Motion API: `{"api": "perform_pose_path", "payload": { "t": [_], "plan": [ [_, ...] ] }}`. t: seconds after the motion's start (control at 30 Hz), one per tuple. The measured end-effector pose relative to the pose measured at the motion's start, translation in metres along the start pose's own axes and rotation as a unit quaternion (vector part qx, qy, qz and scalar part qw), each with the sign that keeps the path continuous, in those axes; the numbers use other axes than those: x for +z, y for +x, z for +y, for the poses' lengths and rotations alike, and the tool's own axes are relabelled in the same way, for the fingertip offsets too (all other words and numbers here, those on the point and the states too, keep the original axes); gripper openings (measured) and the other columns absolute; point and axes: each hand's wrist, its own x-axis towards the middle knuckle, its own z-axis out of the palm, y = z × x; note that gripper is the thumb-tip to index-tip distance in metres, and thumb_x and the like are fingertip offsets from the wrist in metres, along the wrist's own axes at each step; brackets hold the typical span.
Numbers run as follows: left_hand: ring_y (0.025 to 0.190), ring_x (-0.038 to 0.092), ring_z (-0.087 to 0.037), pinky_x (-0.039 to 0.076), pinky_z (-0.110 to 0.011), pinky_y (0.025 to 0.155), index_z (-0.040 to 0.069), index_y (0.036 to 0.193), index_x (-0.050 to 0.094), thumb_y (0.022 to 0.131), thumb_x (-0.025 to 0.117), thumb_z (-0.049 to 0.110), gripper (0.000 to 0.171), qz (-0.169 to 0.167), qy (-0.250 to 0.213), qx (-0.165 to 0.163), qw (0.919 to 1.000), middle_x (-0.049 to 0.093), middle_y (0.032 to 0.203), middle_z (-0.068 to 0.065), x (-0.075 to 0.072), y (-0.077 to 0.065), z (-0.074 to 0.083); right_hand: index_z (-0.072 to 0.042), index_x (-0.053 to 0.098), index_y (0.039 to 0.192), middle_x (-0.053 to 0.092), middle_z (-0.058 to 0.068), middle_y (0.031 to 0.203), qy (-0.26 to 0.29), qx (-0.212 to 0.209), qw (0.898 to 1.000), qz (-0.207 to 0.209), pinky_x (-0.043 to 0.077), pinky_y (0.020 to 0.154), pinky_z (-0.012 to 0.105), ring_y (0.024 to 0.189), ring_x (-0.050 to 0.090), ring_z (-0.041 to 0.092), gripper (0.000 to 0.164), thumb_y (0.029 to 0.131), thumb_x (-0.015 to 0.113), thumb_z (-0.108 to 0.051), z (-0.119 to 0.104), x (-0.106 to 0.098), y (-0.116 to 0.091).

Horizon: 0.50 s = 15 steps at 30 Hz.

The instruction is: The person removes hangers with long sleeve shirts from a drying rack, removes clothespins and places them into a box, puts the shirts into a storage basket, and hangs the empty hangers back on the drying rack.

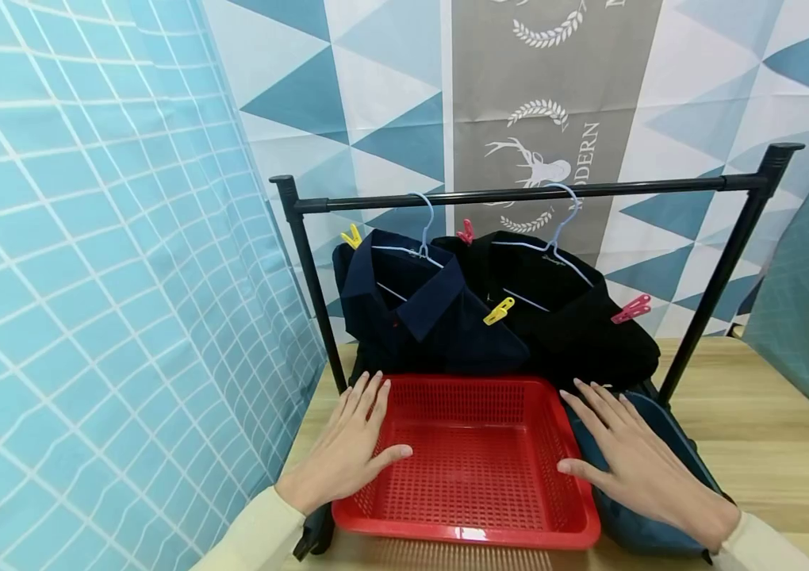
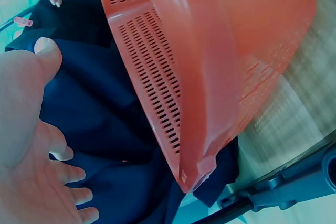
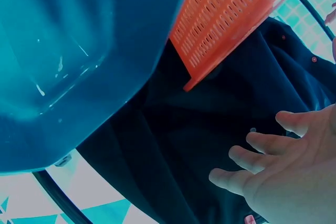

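A red perforated plastic basket (image 1: 465, 534) sits in front of me with nothing in it. My left hand (image 1: 343, 452) is spread flat over its left side, fingers straight and holding nothing. Above the basket's right edge and a blue basin (image 1: 636, 527), my right hand (image 1: 626, 456) is likewise spread, holding nothing. Both wrist views show the palms apart from the basket. Behind it, a navy collared shirt (image 1: 422, 333) and a black collared shirt (image 1: 576, 341) hang on pale blue hangers (image 1: 563, 218). Their lower parts are hidden behind the basket.
A black rack (image 1: 633, 190) carries both hangers; its posts stand left and right. Yellow clothespins (image 1: 500, 310) and pink clothespins (image 1: 631, 308) are on the shirts' shoulders. The wooden table (image 1: 768, 420) extends right. A blue checked curtain (image 1: 126, 277) borders the left.
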Motion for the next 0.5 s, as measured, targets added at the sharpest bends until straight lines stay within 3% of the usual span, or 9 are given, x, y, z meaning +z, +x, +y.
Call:
{"api": "perform_pose_path", "payload": {
  "t": [0.13,0.27,0.4,0.5],
  "plan": [
    [0.155,0.012,-0.039,0.015,-0.058,0.121,0.0,0.162,0.024,0.1,0.038,0.072,0.097,0.006,-0.015,-0.002,0.9999,0.015,0.17,-0.017,0.002,-0.001,-0.002,-0.01,0.037,0.16,0.029,0.021,0.164,0.004,-0.002,1.0,-0.003,0.015,0.117,0.068,0.147,0.025,0.048,0.096,0.089,0.067,-0.067,-0.001,0.0,0.0],
    [0.147,0.033,-0.043,0.027,-0.06,0.116,-0.004,0.156,0.037,0.103,0.049,0.059,0.083,0.03,-0.037,-0.01,0.9988,0.036,0.16,-0.024,0.007,-0.001,-0.01,-0.008,0.041,0.158,0.038,0.021,0.159,0.004,-0.007,1.0,0.006,0.023,0.113,0.07,0.144,0.031,0.048,0.09,0.092,0.067,-0.064,-0.001,-0.002,0.003],
    [0.117,0.06,-0.036,0.049,-0.05,0.098,-0.007,0.142,0.057,0.103,0.064,0.037,0.059,0.088,-0.045,-0.022,0.9948,0.061,0.131,-0.023,0.015,-0.005,-0.023,-0.005,0.053,0.149,0.054,0.021,0.146,-0.001,-0.005,1.0,0.03,0.042,0.101,0.069,0.133,0.046,0.044,0.074,0.096,0.068,-0.054,-0.001,-0.005,0.006],
    [0.082,0.063,-0.021,0.055,-0.037,0.071,-0.004,0.125,0.069,0.1,0.071,0.028,0.041,0.131,-0.047,-0.047,0.9892,0.066,0.099,-0.011,0.022,-0.009,-0.033,-0.006,0.063,0.14,0.064,0.018,0.133,0.006,0.001,0.999,0.048,0.052,0.09,0.062,0.12,0.058,0.038,0.058,0.097,0.07,-0.045,-0.001,-0.008,0.01]
  ]
}}
